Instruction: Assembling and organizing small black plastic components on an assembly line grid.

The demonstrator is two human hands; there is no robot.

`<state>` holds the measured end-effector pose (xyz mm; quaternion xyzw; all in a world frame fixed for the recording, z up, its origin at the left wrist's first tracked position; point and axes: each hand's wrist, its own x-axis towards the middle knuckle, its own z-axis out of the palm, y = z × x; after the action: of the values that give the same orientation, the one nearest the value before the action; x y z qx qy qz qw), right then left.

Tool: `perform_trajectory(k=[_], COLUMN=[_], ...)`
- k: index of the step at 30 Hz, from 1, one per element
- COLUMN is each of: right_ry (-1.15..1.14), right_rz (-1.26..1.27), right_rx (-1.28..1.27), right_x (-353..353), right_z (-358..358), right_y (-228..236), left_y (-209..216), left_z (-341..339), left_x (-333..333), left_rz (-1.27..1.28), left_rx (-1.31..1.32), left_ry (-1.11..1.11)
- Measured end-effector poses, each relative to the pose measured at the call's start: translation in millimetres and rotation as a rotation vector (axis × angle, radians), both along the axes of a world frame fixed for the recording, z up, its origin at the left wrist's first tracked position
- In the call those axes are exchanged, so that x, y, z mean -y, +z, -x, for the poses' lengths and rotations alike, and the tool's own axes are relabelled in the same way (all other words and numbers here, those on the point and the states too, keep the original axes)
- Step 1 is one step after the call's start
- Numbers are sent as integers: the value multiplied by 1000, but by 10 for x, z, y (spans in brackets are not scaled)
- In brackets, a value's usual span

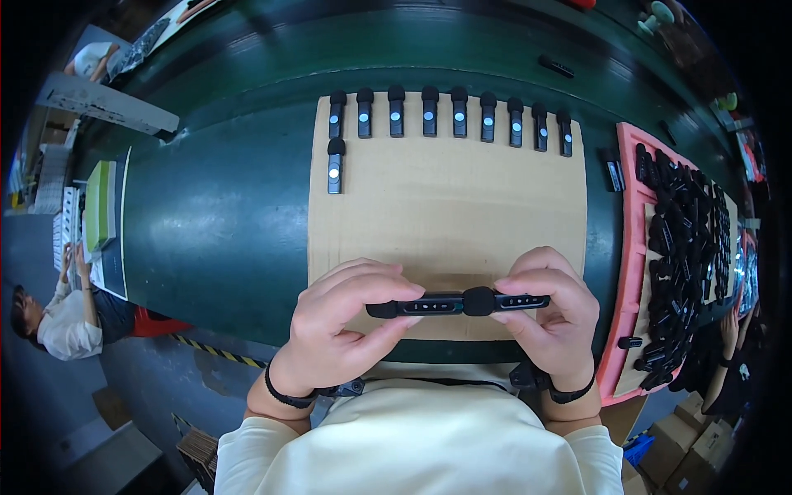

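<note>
Each grip is closed on a small black clip-on microphone: the left hand (342, 318) pinches one microphone (417, 307) and the right hand (554, 312) the other microphone (503, 302), held end to end above the near edge of the cardboard sheet (445, 206) on the table (214, 223). The units look light, rigid and smooth, best taken by the long sides, clear of the soft foam tips. Both wrists are bent inward, with thumbs below and fingers on top.

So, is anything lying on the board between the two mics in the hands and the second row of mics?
Nothing visible. The board is bare between the held mics and the lone second-row mic.
</note>
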<state>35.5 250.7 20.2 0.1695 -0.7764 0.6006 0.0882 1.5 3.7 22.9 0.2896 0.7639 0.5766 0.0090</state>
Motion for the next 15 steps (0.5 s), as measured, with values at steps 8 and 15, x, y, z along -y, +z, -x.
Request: perform_trajectory(k=[8,15], right_ry=[-12,-16], right_rz=[-57,-57], right_rx=[-60,-56], right_x=[15,23], right_z=[-6,2], right_y=[-2,5], left_y=[5,18], left_z=[-9,0], left_x=[16,9], left_rz=[15,29], left_rx=[-37,-56], left_ry=[12,18])
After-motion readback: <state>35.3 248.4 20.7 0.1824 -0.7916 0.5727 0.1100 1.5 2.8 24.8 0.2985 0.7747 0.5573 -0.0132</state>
